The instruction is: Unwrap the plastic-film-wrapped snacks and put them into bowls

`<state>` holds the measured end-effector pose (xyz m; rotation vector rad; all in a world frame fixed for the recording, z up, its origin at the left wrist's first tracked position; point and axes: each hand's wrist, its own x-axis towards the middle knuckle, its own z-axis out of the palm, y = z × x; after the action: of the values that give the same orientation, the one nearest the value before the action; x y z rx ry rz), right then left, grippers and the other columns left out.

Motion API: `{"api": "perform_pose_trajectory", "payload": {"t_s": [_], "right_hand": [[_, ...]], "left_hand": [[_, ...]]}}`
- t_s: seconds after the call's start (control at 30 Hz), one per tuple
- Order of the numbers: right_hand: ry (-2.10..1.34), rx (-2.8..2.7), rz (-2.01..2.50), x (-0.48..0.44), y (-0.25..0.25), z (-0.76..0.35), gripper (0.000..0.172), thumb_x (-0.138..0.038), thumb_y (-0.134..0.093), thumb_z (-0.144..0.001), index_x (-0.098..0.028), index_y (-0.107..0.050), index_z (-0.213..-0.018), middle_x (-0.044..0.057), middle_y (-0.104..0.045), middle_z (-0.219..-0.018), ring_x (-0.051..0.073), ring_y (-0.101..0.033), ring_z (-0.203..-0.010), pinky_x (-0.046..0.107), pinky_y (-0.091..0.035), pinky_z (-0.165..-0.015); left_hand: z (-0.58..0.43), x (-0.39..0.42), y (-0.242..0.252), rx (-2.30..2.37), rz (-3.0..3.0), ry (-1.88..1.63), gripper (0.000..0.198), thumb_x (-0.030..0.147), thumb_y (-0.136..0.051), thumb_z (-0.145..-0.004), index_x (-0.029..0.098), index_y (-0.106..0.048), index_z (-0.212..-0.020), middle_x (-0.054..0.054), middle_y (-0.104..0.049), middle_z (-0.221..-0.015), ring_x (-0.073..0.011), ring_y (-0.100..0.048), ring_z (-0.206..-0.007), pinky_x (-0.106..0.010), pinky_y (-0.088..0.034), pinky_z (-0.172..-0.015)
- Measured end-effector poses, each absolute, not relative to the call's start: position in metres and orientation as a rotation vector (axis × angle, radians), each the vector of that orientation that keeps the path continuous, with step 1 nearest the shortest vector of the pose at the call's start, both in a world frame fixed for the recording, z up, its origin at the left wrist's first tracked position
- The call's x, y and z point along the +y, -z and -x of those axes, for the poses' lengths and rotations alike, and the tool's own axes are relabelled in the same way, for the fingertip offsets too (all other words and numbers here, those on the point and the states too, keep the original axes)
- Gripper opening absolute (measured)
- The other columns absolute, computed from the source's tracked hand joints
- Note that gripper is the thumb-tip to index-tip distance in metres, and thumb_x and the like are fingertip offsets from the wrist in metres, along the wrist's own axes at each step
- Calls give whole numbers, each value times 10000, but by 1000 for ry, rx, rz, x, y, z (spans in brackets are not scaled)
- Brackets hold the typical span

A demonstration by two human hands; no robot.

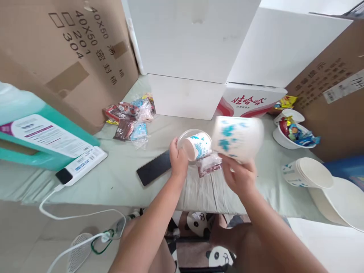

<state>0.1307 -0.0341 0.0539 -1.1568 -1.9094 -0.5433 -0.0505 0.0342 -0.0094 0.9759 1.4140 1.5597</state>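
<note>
Okay, hands first: left hand (179,158) curled around a see-through round dish (184,137) and one small paper cup (202,143), cup tipped on its side; can't tell how the fingers split between the two. Right hand (240,174) gripping one large paper tub (237,138), also tilted, blurred. Both at mid-bench, cup left, tub right, tub's left side close to cup.

Edges: near edge of the bench (119,161) runs across just short of the grip zone, forearms reaching over it. Far limit is the stacked white boxes (186,94) plus one red-printed box (251,100); only a short cloth strip between them and the hands. Left side, there's a gap between the phone (153,167) and the white block (85,163). Right side, a gap between right hand and the cup stack (307,173). White container (345,197) at near right overhangs the edge. Cable (85,216) drops off the near left side.

Counts: one phone, touching or right beside left hand; one brown packet (209,167) between the hands; one green jug (54,131) far left; two cardboard boxes, one left (93,72), one right (321,98). Snack pile (131,119) overlaps, no count. One snack bowl (287,141), far right. Stack: several, nested, can't count.
</note>
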Motion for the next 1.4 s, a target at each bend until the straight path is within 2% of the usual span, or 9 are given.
{"api": "perform_pose_trajectory", "payload": {"t_s": [0.17,0.33,0.53,0.67,0.77,0.9,1.1,1.23,1.4], "right_hand": [[668,-1444,1456,-37,-21,-187,147,-200,-629,-967,-196,-776,-963,115,-708,-926,239,-695,-838,360,-536,-724],[460,-1626,1866,-22,20,-214,245,-179,-518,-947,-208,-724,-1077,110,-712,-959,260,-698,-896,417,-497,-827],[540,-1709,1825,-36,23,-195,244,-268,-587,-966,-208,-725,-1157,204,-565,-1439,431,-515,-1453,634,-435,-1088],[416,-1866,1571,-53,7,-185,177,-180,-599,-929,-215,-686,-1079,134,-685,-1213,316,-683,-1212,477,-508,-1009],[139,-2002,1572,-59,2,-186,299,-100,-544,-872,-199,-688,-1115,133,-722,-1180,282,-707,-1105,430,-540,-941],[-201,-2303,1482,-62,4,-187,497,-49,-499,-815,-203,-710,-1238,121,-726,-1326,319,-637,-1307,494,-506,-1076],[-333,-2511,1549,-65,7,-177,511,-37,-523,-855,-213,-717,-1294,103,-710,-1408,385,-491,-1489,604,-351,-1211],[-347,-2512,1592,-66,7,-178,482,-74,-562,-862,-224,-699,-1300,99,-710,-1394,398,-461,-1505,627,-302,-1215],[-291,-2452,1566,-62,8,-184,360,-168,-653,-858,-222,-721,-1208,99,-755,-1245,346,-587,-1326,517,-368,-1140]], "left_hand": [[57,41,12,1510,-840,-1454,617,100,-458,-870,221,-438,-1475,-173,-455,-1646,-276,-440,-1574,-505,-348,-1314],[64,38,8,1552,-956,-1455,698,116,-496,-849,249,-386,-1526,-167,-343,-1698,-278,-349,-1622,-512,-303,-1335],[56,-3,22,1343,-1942,-1717,513,241,-546,-922,254,-533,-1434,-144,-402,-1568,-325,-366,-1571,-562,-298,-1320],[48,-8,30,1356,-2176,-1585,417,271,-547,-935,235,-620,-1344,-148,-431,-1535,-351,-376,-1558,-565,-326,-1299],[50,2,26,1505,-2118,-1459,379,281,-569,-913,236,-680,-1272,-151,-476,-1510,-359,-430,-1523,-557,-340,-1290],[58,15,15,1628,-1990,-1321,412,285,-608,-857,225,-689,-1257,-155,-551,-1481,-351,-521,-1454,-528,-375,-1261],[59,19,8,1700,-1936,-1238,504,285,-650,-801,224,-665,-1301,-149,-594,-1470,-332,-557,-1412,-510,-365,-1263],[60,19,4,1695,-1943,-1160,540,294,-655,-815,216,-641,-1350,-159,-577,-1492,-335,-531,-1447,-505,-360,-1274],[62,21,1,1683,-1969,-1124,574,285,-652,-812,180,-630,-1375,-187,-579,-1482,-340,-535,-1442,-510,-366,-1275]]}}
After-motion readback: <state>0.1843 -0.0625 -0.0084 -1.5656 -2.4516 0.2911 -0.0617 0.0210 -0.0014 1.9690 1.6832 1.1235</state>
